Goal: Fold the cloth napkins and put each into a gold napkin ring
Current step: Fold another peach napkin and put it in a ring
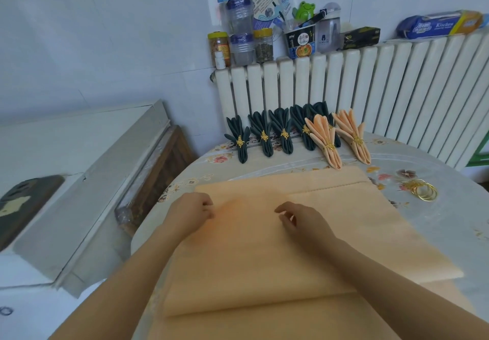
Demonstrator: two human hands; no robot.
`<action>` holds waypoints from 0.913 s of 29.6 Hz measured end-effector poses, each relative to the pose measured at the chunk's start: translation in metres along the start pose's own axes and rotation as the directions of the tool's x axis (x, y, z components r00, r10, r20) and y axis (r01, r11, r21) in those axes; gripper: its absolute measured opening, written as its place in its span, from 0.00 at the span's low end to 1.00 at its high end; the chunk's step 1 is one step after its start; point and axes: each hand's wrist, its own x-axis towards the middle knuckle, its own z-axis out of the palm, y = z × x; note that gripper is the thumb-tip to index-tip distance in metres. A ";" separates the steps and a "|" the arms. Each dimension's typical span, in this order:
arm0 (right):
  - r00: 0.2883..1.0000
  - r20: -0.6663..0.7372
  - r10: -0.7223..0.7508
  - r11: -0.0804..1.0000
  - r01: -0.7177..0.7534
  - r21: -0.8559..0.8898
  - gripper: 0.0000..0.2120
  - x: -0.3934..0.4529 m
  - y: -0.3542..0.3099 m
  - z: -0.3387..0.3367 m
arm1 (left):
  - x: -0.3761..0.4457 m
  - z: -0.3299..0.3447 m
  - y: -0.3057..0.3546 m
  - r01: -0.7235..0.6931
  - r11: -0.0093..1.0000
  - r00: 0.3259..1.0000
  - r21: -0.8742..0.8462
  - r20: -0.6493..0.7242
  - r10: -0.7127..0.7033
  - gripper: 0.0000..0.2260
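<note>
So the peach napkin (304,233) is lying spread flat across the middle of the bench (436,220), partly folded over itself, with a second peach layer peeking out underneath at the near edge. Both hands are sitting on top of it: the left hand (190,211) has its fingers curled in and looks like it's pinching at the cloth, and the right hand (299,220) is doing the same just beside it, fingers bent, though it's too blurry to tell if either is really gripping fabric. Off to the right, a little pile of gold napkin rings (422,189) is waiting on the floral tablecloth. At the far edge, dark green finished napkins (264,136) and two peach finished napkins (341,138) are leaning against the white radiator (370,88), whose top is holding jars and bottles (240,38).
</note>
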 end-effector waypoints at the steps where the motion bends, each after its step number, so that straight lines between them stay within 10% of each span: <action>1: 1.000 0.015 0.019 0.997 -0.020 0.071 0.11 -0.002 -0.008 0.002 | -0.006 0.000 0.008 -0.050 0.999 0.999 0.004 -0.017 0.050 0.02; 7: 0.975 0.197 0.103 0.820 -0.195 0.538 0.13 -0.026 -0.070 -0.004 | -0.061 0.001 0.048 -0.242 0.967 0.970 -0.075 -0.005 0.242 0.06; 12: 0.900 0.292 0.325 0.736 -0.434 0.519 0.09 -0.040 -0.076 -0.006 | -0.095 0.006 0.065 -0.169 0.787 0.957 -0.593 0.092 0.275 0.07; 16: 0.913 0.214 0.346 0.887 -0.393 0.241 0.12 -0.047 -0.066 -0.008 | -0.092 0.027 0.048 -0.238 0.932 0.971 -0.273 -0.076 0.225 0.09; 27: 0.949 0.141 0.282 0.957 -0.288 0.022 0.11 -0.070 -0.052 0.000 | -0.115 0.073 0.033 -0.295 0.950 0.935 0.105 0.239 0.263 0.24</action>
